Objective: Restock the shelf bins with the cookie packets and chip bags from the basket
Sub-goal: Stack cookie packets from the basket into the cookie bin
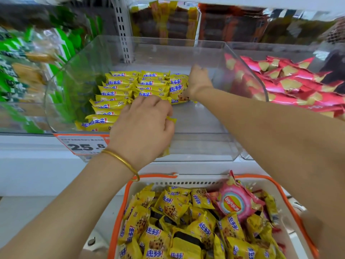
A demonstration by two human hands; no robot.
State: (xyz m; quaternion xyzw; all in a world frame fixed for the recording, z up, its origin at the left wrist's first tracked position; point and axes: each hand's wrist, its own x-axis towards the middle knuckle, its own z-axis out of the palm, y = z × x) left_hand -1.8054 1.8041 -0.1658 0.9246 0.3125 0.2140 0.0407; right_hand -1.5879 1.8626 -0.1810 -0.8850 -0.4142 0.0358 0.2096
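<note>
Our left hand [143, 126], fingers clenched round a yellow cookie packet [171, 119], is at front of clear bin [214, 146]. Stacked rows [115, 92] lie just left, long axes L–R; gap lies right. Our right hand [197, 81] touches back row, grip unclear. Basket [127, 189] below.

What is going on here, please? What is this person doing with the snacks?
A person is restocking a shelf. The left hand grips yellow cookie packets at the front of the clear bin, whose left side already holds stacked rows of them. The right hand reaches deep into the bin, against the rear right row; whether it grips anything is unclear. The basket below is full of more cookie packets, with a pink chip bag among them.
</note>
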